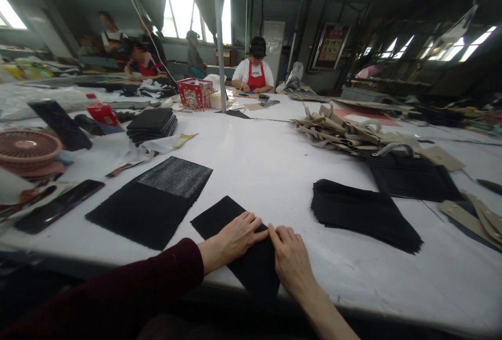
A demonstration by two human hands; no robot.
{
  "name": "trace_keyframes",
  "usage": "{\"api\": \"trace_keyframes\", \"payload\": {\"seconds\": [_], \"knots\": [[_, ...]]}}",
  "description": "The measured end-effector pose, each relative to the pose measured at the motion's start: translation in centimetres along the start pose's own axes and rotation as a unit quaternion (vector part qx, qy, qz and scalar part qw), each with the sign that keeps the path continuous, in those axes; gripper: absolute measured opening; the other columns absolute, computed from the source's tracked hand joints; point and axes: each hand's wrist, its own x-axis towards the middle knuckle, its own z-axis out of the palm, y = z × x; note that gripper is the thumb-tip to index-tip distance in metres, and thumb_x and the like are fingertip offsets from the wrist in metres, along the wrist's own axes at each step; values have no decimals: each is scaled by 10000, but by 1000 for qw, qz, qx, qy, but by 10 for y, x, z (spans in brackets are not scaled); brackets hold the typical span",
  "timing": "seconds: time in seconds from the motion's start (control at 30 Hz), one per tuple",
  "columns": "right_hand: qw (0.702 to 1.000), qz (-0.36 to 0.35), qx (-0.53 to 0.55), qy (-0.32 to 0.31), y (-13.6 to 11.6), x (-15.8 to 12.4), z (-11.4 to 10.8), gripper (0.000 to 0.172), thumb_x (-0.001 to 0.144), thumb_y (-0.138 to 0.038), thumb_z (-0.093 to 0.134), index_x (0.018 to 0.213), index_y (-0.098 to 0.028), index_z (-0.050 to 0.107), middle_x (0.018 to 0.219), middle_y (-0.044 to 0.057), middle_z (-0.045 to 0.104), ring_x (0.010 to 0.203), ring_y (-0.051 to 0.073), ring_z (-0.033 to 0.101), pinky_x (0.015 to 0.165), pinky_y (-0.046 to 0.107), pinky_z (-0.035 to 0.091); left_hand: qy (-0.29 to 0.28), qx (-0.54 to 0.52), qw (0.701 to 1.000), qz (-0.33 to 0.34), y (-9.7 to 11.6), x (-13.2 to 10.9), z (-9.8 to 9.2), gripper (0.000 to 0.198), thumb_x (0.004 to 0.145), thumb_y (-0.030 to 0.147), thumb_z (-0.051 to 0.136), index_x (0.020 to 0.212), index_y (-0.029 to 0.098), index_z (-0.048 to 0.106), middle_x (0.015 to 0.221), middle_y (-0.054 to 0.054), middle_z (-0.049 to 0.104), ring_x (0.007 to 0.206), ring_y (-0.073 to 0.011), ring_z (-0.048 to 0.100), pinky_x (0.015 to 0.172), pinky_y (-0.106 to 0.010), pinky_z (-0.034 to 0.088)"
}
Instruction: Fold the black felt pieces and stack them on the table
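Fabric panel (220,215), black, lies under the half-curled left hand (238,236) and meets the bent right hand (291,256) at its edge, grip unclear. Overhanging the counter (254,167), it could slip if tugged.

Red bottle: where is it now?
In the head view, the red bottle is on the left of the table, between the pink fan and the black stack.

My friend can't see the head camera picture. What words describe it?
A left hand and right hand meet over a black sheet at a white table. More black pieces lie on both sides, and a person in a red apron is across the table.
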Motion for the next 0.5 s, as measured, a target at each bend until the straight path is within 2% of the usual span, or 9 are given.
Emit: {"api": "trace_keyframes", "payload": {"seconds": [0.13,0.33,0.43,0.5], "knots": [[999,-4,-46,14,-9,-4,8,555,811,-7,432,1353,-113,485,949,114,588,839,251,491,709,402,425,6,-27,999,-24,-1,-5,0,522,928,163,457,1435,185,332,1117,-98,553,1033,-243,517,908,-368,418],[998,5,-63,21,-8,-2,14,621,748,16,436,1342,-151,502,956,114,606,826,268,514,687,422,414,9,-42,999,-11,-3,-4,-6,439,918,175,464,1349,106,421,1085,-114,565,1000,-254,519,902,-381,428],[994,-28,-46,93,1,-10,23,753,676,30,443,1373,-252,484,1021,96,644,827,272,556,654,422,408,23,-38,999,-8,-5,-6,-9,398,937,237,460,1308,94,453,1067,-113,566,968,-240,522,912,-381,427],[985,-54,-32,162,6,-12,33,789,670,14,474,1373,-345,489,1022,78,662,803,267,588,584,408,390,24,-22,999,-13,-14,-11,-4,372,947,263,440,1269,82,484,1060,-123,560,960,-234,527,930,-380,424]]}}
